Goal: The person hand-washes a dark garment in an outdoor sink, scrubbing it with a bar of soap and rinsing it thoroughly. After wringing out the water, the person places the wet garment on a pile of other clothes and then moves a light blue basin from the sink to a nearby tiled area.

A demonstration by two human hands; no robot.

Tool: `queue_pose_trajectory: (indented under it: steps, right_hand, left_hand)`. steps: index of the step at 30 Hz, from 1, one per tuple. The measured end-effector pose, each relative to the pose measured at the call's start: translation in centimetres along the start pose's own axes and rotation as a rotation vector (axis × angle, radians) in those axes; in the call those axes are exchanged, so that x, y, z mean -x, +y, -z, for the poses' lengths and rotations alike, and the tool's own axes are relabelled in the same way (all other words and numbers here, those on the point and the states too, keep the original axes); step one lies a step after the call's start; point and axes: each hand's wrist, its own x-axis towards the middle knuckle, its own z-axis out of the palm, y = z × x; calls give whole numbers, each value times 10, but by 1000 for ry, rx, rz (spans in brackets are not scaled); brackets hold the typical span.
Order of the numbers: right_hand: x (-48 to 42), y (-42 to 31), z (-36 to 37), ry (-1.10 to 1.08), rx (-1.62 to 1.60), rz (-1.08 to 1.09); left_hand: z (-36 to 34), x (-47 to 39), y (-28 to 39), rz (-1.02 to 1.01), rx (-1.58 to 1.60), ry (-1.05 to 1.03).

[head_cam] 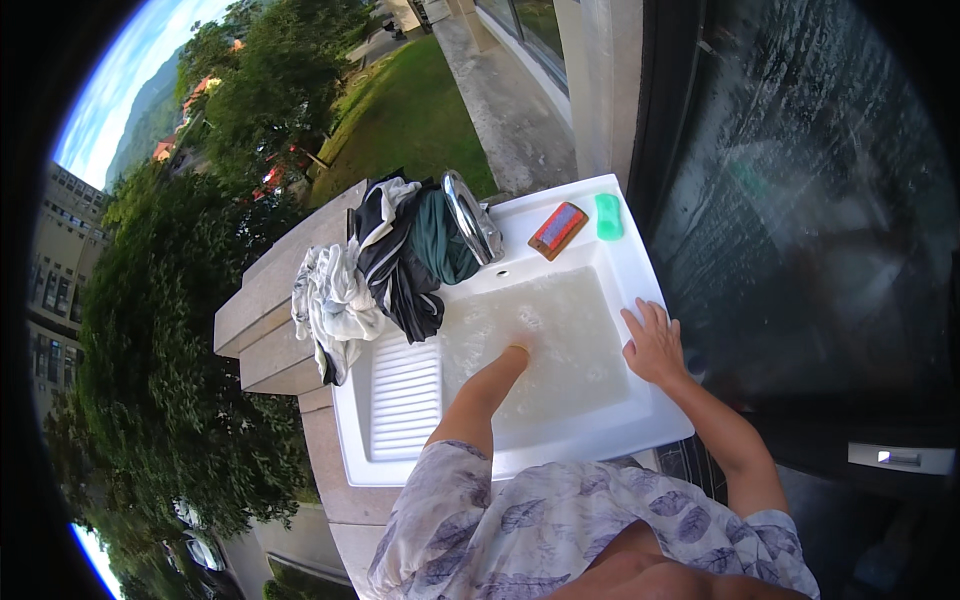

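My left arm (pixel 484 394) reaches down into cloudy, sudsy water (pixel 570 330) in a white laundry sink (pixel 547 465). Below the wrist my left hand is hidden, and whether it holds anything does not show. My right hand (pixel 654 341) rests on the sink's right rim, fingers spread and nothing in them. Beyond it, on the back ledge, lie a green bar of soap (pixel 609 217) and a wooden scrub brush (pixel 558 231), its red and purple bristles facing up. A ribbed washboard (pixel 406 401) is moulded into the sink's left side.
A chrome faucet (pixel 472 217) rises at the back of the sink. Dark and green garments (pixel 405 255) and white clothes (pixel 337 296) are heaped at the back left, partly over a stone ledge (pixel 277 292). A wet glass door (pixel 780 225) stands close on the right.
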Motion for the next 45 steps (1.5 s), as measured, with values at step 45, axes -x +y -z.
queue_pose_trajectory:
  steps: [45]
  right_hand:
    - [29, -47, -55, -207, 29, 610]
  left_hand:
    - [-26, 311, 44, 379, 275, 836]
